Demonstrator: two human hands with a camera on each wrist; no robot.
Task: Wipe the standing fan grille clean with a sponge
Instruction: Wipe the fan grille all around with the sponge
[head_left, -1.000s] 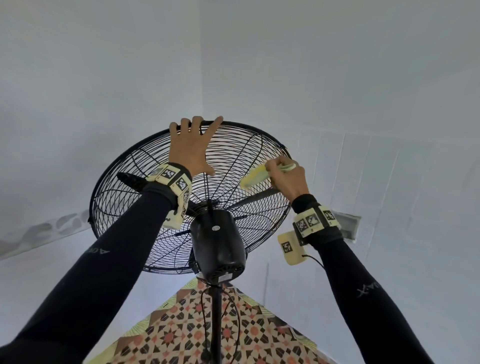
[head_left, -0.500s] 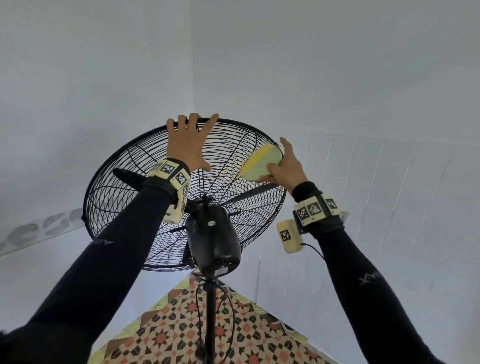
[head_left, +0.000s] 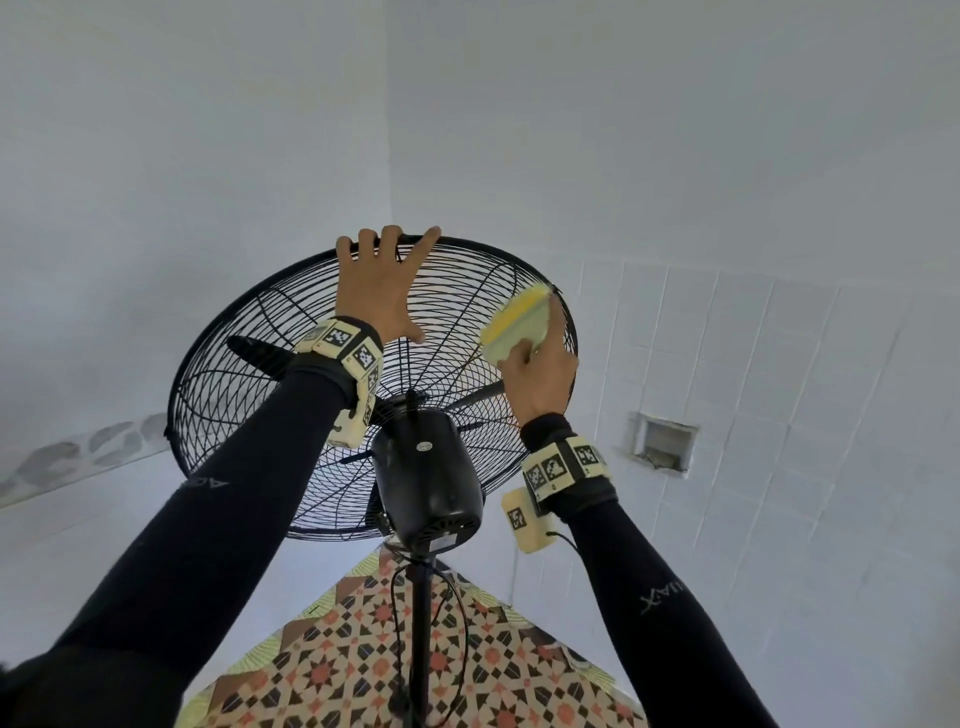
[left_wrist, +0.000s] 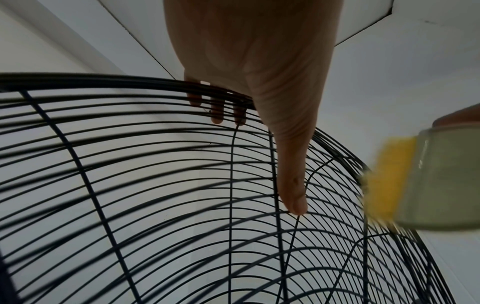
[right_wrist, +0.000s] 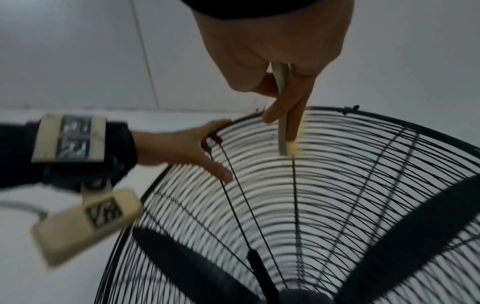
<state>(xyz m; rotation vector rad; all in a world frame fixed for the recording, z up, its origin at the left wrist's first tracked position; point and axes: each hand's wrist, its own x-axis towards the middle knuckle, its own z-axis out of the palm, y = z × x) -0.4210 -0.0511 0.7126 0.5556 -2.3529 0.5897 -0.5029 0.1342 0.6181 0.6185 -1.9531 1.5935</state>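
The black wire fan grille (head_left: 249, 395) tilts up toward the ceiling. My left hand (head_left: 384, 291) lies on its top edge. In the left wrist view the fingers (left_wrist: 217, 115) hook over the rim and the thumb lies straight along the wires (left_wrist: 130, 185). My right hand (head_left: 540, 374) pinches a yellow and pale green sponge (head_left: 519, 322) between thumb and fingers. The sponge is pressed against the grille's upper right part, close to the rim. In the right wrist view the sponge (right_wrist: 283, 131) shows edge-on against the wires, with the left hand (right_wrist: 182, 144) beside it.
The black motor housing (head_left: 431, 478) sits behind the grille on a pole (head_left: 421, 623) with a hanging cord. Dark blades (head_left: 260, 348) lie inside the cage. A patterned floor (head_left: 337, 675) is below. A tiled wall with a small recess (head_left: 662, 447) stands on the right.
My right hand has slid the sponge up and to the right over the grille, toward the rim. My left hand has kept its place on the top rim.
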